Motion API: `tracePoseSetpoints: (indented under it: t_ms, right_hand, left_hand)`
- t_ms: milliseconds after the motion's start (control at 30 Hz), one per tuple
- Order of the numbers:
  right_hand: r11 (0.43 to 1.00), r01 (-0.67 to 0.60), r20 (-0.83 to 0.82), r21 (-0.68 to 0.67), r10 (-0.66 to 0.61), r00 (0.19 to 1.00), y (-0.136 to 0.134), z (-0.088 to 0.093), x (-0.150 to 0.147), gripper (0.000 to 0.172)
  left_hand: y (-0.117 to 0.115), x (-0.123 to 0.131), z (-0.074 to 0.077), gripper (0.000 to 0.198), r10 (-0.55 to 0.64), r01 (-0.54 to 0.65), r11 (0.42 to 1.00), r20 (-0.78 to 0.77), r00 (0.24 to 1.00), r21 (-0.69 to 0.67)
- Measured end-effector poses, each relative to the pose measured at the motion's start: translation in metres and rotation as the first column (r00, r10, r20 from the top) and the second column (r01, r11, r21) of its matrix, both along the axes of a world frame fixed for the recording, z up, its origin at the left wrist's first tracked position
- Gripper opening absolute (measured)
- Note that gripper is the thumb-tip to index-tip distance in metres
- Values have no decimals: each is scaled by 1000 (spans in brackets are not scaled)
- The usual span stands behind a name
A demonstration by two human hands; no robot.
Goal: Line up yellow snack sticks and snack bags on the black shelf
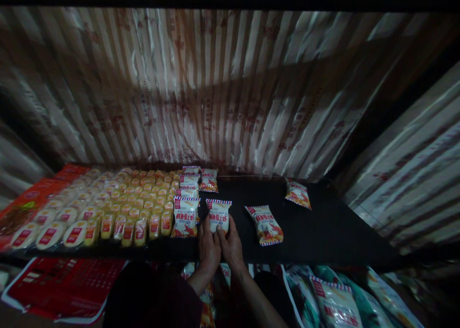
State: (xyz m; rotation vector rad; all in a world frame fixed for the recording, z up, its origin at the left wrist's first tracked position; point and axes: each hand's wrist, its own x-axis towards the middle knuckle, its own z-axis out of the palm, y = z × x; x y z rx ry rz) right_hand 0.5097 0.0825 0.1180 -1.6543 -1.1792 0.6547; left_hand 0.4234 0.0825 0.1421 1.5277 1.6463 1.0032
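Observation:
Between my two hands is a white and red snack bag [218,213] with a striped top edge, at the front of the dark shelf [309,232]. My left hand [209,249] grips its left side, and my right hand [232,246] closes on its right side with the thumb across the lower front. Left of it, a matching snack bag [186,217] stands at the front of a row of similar bags [188,180]. Another bag [209,180] stands behind, beside that row. To the right of my hands a snack bag [265,225] lies on the shelf.
Rows of small yellow wrapped packs [143,198] and round white wrapped packs [50,233] fill the shelf's left. One more snack bag [298,193] lies at the back right. Corrugated sheeting [223,93] rises behind. Below the shelf are a red bag [64,287] and several snack bags [338,301].

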Motion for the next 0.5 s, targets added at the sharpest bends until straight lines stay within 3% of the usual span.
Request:
tracePoseSetpoints:
  t_ms: [200, 500]
  right_hand:
    - [999, 6, -30, 35, -5, 1000, 17, -7, 2, 72]
    - [989, -21, -63, 148, 30, 998, 53, -9, 6, 70]
  left_hand:
    - [5, 6, -3, 52, 7, -7, 1000, -47, 999, 6]
    - [29, 18, 6, 54, 93, -93, 996, -76, 993, -6]
